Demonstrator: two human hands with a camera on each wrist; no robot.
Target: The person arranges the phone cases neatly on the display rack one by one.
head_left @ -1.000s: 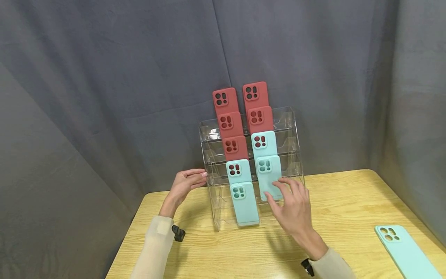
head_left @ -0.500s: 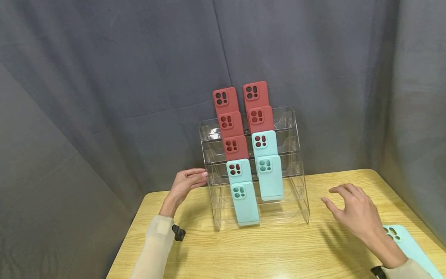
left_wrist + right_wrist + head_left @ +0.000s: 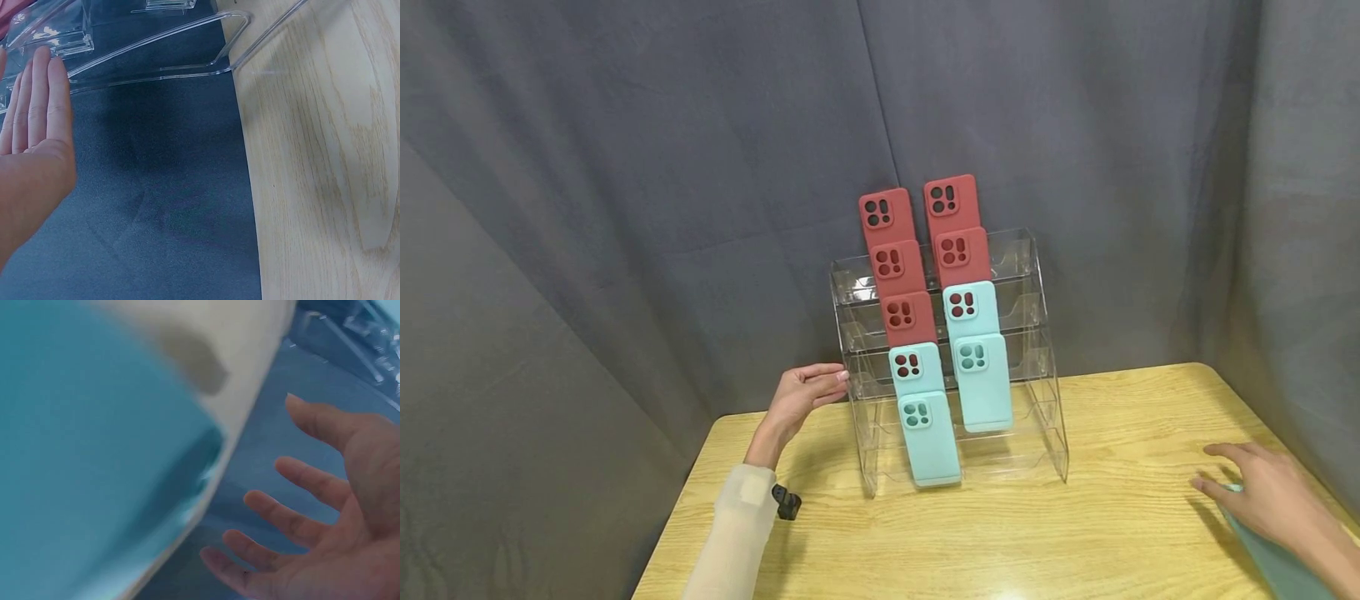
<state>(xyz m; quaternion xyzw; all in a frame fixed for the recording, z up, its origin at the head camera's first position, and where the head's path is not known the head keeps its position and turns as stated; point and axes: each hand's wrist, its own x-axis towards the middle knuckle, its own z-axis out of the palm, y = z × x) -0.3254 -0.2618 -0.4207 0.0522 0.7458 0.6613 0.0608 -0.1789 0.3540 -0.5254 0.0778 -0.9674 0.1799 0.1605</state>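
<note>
A clear acrylic rack (image 3: 868,450) stands mid-table, holding two columns of phone cases. Red phone cases (image 3: 958,204) fill the upper tiers and mint phone cases (image 3: 931,446) the lower ones. At the rack's left side is my left hand (image 3: 797,400), its straight fingertips at the clear edge; whether they press on it I cannot tell. Over another mint phone case (image 3: 1273,554), lying on the table at far right, hovers my right hand (image 3: 1266,492). Its fingers are spread and hold nothing in the right wrist view. The hand and forearm cover much of that case.
The wooden table (image 3: 1000,533) has its back edge against a grey curtain (image 3: 737,208). More curtain (image 3: 1307,250) closes off the right side. In the right column, the lowest tier of the rack shows bare clear plastic under the mint case.
My right hand has left the lower mint case in the right column and travelled right and down to the mint case on the table. My left hand has stayed at the rack.
</note>
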